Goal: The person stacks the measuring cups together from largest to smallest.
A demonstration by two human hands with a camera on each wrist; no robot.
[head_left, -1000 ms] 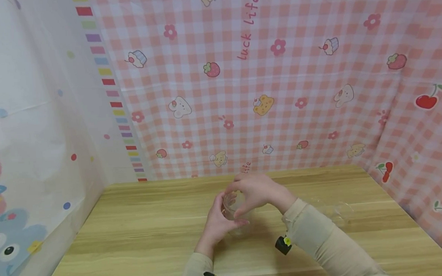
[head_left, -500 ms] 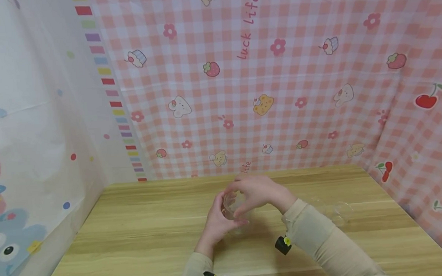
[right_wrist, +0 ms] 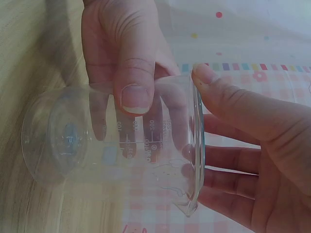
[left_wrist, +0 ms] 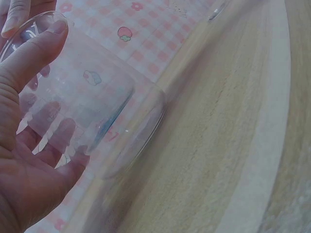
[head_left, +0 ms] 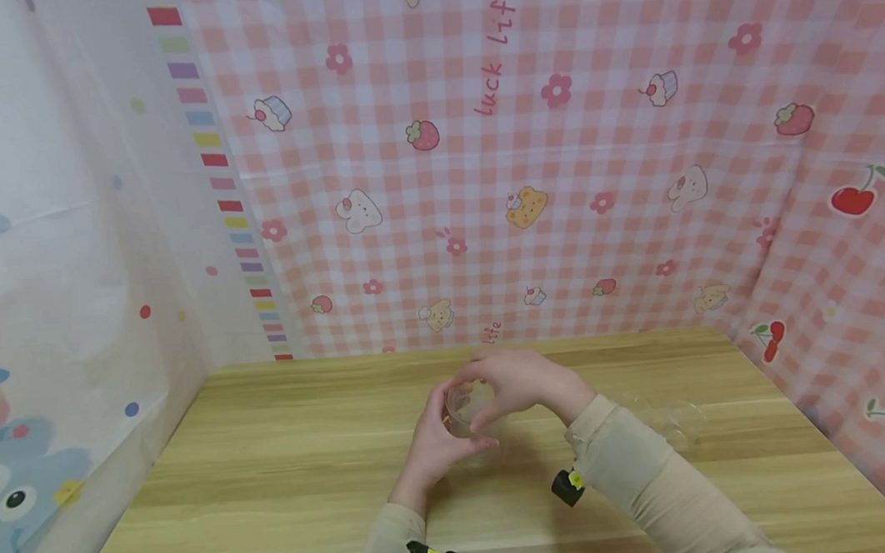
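Both hands are on a clear measuring cup [head_left: 466,405] over the middle of the table. In the right wrist view the cup [right_wrist: 141,141] lies sideways across the picture, showing printed graduations, a small pouring lip and a round base. My left hand [head_left: 435,446] wraps its side, thumb in front and fingers showing through the wall. At the rim, my right hand [head_left: 519,381] holds on with its thumb [right_wrist: 228,97] and fingers on opposite sides. The left wrist view shows the cup [left_wrist: 97,97] with its base toward the table. No contents can be made out.
Another clear, hard-to-see vessel [head_left: 683,427] is on the wooden table [head_left: 287,468], just beyond the right sleeve. A pink checked cloth [head_left: 483,182] hangs behind the table, and white patterned cloth [head_left: 50,247] covers the left side.
The hands keep nearly the same hold on the measuring cup. The head view has shifted very slightly.
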